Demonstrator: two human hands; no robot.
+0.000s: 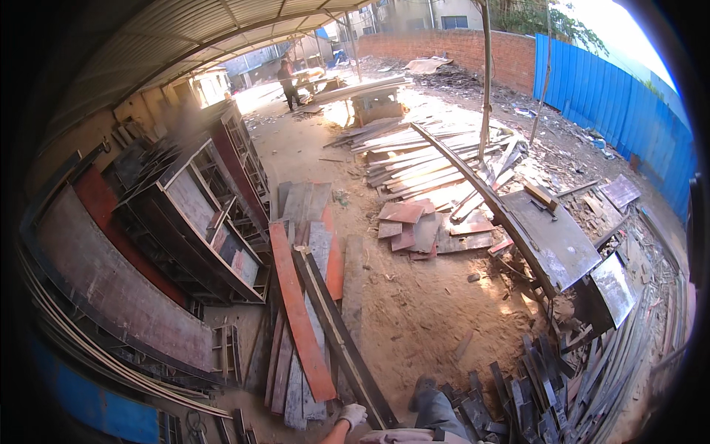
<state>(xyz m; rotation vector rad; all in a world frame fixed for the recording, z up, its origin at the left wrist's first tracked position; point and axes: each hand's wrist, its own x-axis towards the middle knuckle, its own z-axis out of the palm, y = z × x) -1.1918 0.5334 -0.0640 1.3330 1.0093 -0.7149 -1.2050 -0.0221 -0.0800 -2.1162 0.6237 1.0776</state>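
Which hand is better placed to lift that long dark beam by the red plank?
Probably the one gloved hand in view: it sits right at the near end of the dark beam, beside the red plank. Which hand it is cannot be told from this view; no other hand shows.

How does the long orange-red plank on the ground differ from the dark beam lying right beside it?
The orange-red plank is flat, broad and brightly coloured; the dark beam is narrower, blackish and looks thicker. The plank bows slightly along its length, while the beam runs straight. The beam's near end reaches the gloved hand; the plank stops short of it. Both lie lengthwise on a pile of grey boards.
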